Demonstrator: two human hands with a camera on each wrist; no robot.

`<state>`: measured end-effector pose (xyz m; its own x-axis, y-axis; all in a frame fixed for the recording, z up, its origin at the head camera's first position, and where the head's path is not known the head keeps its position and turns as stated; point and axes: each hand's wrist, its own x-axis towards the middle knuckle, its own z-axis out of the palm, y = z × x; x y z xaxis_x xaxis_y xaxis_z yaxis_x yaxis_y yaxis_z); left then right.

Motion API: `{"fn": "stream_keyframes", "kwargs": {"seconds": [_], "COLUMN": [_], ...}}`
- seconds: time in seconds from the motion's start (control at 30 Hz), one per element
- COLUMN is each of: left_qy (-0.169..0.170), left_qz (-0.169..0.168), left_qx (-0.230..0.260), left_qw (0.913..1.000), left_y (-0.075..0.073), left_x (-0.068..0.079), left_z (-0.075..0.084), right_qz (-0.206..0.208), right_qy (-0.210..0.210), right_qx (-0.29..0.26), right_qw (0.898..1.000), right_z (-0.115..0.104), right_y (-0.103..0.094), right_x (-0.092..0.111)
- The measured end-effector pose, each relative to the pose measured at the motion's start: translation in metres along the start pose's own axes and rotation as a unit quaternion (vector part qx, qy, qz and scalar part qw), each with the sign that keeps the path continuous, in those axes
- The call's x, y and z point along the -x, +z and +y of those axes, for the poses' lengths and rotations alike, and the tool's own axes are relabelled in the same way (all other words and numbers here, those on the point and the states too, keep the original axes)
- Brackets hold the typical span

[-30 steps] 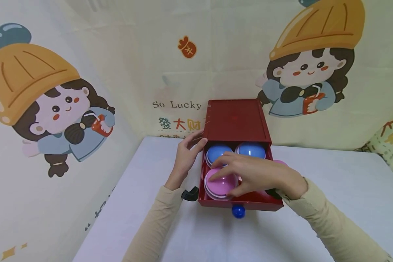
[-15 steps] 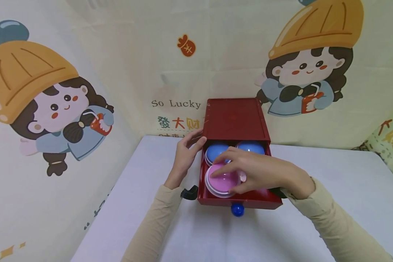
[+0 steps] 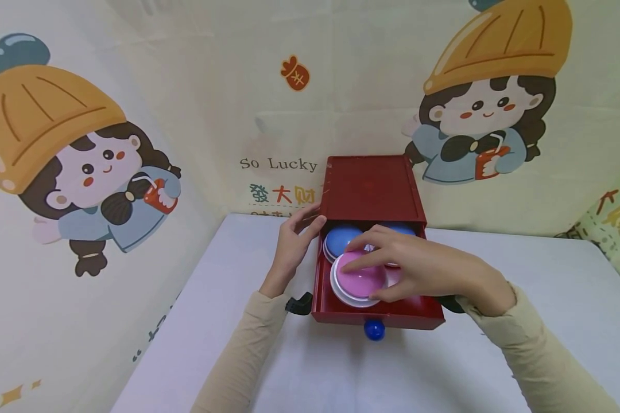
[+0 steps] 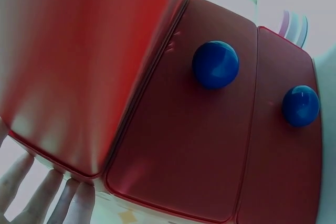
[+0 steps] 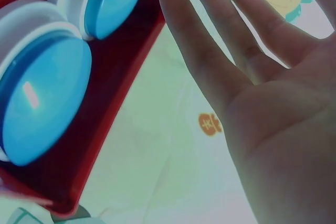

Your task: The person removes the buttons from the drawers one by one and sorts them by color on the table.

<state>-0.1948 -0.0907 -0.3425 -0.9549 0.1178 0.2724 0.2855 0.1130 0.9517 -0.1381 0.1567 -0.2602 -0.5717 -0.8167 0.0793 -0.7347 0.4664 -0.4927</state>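
A pink-lidded round white jar [image 3: 364, 282] is pinched between the thumb and fingers of my right hand [image 3: 426, 264]. It sits slightly tilted above the floor of the pulled-out red drawer [image 3: 341, 319]. Behind it in the drawer are a blue-lidded jar [image 3: 340, 238] and another blue-lidded jar [image 3: 404, 229], the latter partly covered by my right hand. Both blue lids [image 5: 48, 100] show in the right wrist view. My left hand [image 3: 293, 246] rests with extended fingers against the left side of the red drawer cabinet [image 3: 372, 189].
A blue knob [image 3: 374, 330] sticks out from the open drawer's front. In the left wrist view, lower closed drawers carry an upper knob [image 4: 215, 64] and a lower knob [image 4: 301, 106]. A pale striped object [image 4: 294, 27] stands beside the cabinet on the white table [image 3: 527, 275].
My right hand has lifted the pink-lidded jar a little and shifted it to the right, away from the drawer's left wall. My left hand stays on the cabinet.
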Motion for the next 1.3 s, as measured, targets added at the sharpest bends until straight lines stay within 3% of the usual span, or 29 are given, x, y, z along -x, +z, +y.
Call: {"fn": "stream_keyframes", "kwargs": {"seconds": [0.2,0.67,1.3], "left_qy": [0.0,-0.003,0.002], "left_qz": [0.001,0.002,0.003], "left_qx": [0.001,0.008,0.016], "left_qw": [1.0,1.0,0.9999], "left_y": [0.0,0.001,0.0], "left_x": [0.0,-0.002,-0.002], "left_z": [0.001,-0.002,-0.004], "right_qz": [0.023,0.069,0.118], "right_qy": [-0.017,-0.013,-0.02], "right_qx": [0.001,-0.028,-0.005], "right_qw": [1.0,0.997,0.993], "right_z": [0.004,0.012,0.019], "right_y": [-0.004,-0.014,-0.02], "right_x": [0.009,0.028,0.047]}}
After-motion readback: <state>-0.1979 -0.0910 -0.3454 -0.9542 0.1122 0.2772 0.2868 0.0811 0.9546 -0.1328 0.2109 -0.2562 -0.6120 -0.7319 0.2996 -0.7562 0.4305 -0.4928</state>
